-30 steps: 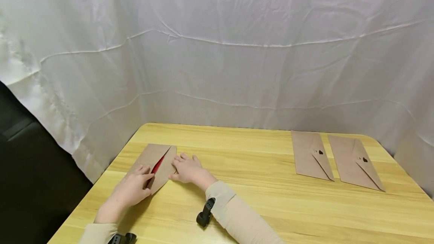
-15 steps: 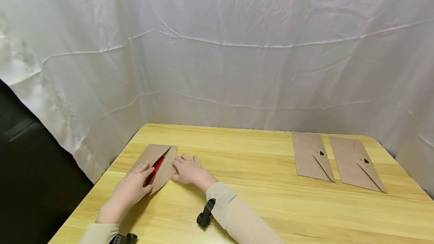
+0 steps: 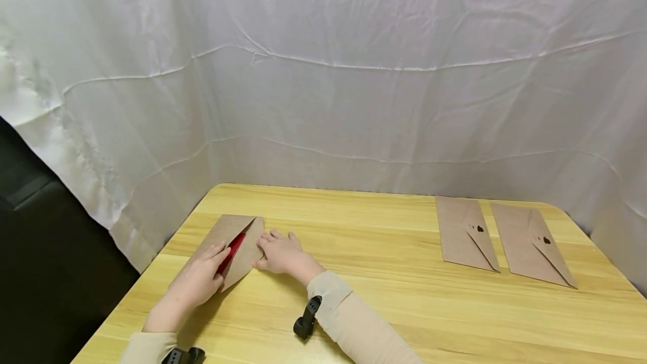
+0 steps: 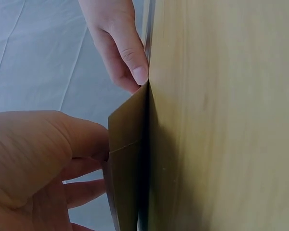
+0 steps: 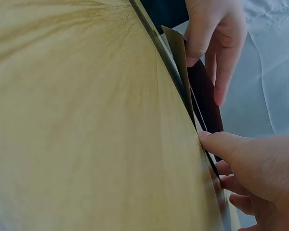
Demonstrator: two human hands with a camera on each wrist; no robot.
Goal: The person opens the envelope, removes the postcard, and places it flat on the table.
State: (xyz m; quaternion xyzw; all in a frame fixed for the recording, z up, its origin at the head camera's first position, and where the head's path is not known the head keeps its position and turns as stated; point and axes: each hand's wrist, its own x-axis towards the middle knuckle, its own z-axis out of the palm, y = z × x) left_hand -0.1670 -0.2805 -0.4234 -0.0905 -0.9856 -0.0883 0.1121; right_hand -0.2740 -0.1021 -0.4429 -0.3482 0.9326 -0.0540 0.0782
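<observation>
A brown paper envelope lies at the table's left side, its mouth gaping around something red. My left hand grips the near part of the envelope, with thumb and fingers at the mouth. In the left wrist view, the thumb of the left hand meets the lifted brown paper. My right hand rests on the right edge of the pointed flap, fingers spread. From the right wrist, the thumb of the right hand touches the paper's edge. What the red thing is stays hidden.
Two more brown envelopes lie at the back right of the wooden table, their flaps down with dark marks. A pale curtain hangs behind the table. Something black stands at the left.
The envelope's mouth has widened and more red shows inside. My left thumb has shifted slightly away from the flap. The right hand has stayed in place.
</observation>
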